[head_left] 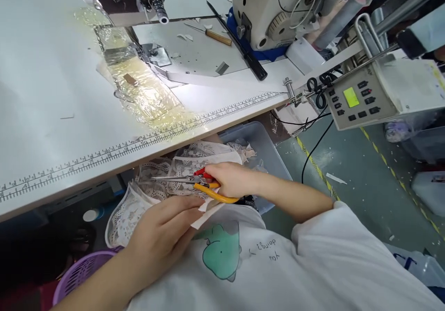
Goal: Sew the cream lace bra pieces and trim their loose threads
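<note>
My right hand [232,179] is closed round the handles of a pair of scissors [189,179]. One handle is orange, the other red, and the thin metal blades point left across white lace pieces [181,165] below the table edge. Close by on the left, my left hand [168,223] has its fingers curled together. A narrow white fabric strip [206,215] sticks out from between its fingertips, and their undersides are hidden. More white lace [127,216] with a bound edge hangs beyond the left hand.
A white table [41,116] has a printed ruler along its front edge. On it stand a sewing machine [264,14], a wooden-handled awl [217,36] and a black-handled tool [255,65]. A control box [358,93] sits right, a clear bin [267,144] below, a purple basket [81,269] lower left.
</note>
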`<action>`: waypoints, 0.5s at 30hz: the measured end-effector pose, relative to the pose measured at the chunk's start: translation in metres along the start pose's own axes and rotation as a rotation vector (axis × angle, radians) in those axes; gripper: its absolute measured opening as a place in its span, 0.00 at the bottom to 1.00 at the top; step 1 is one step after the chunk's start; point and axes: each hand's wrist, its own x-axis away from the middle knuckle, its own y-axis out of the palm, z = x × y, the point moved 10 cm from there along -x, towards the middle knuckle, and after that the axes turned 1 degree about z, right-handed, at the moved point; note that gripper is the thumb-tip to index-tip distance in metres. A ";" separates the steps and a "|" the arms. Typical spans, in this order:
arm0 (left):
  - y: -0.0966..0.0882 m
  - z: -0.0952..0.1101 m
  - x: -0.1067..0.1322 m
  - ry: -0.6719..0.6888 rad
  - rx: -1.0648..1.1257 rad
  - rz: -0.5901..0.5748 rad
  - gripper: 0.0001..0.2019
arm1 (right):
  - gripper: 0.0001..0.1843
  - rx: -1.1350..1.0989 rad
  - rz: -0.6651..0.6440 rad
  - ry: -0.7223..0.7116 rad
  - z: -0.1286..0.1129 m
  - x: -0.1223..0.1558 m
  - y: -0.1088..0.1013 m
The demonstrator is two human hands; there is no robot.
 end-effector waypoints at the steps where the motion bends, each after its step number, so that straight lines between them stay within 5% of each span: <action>1: 0.001 -0.001 0.000 -0.001 0.006 0.003 0.12 | 0.15 0.031 0.023 0.035 0.004 -0.001 0.000; 5: -0.005 -0.014 0.000 -0.117 -0.003 0.016 0.09 | 0.15 -0.192 0.065 -0.006 0.009 0.001 0.003; 10: -0.021 -0.058 0.019 -0.609 0.094 0.149 0.04 | 0.25 -0.977 0.041 -0.312 0.001 0.008 0.012; 15: -0.025 -0.078 0.045 -0.911 0.229 0.339 0.06 | 0.28 -1.171 0.249 -0.145 0.026 0.006 0.029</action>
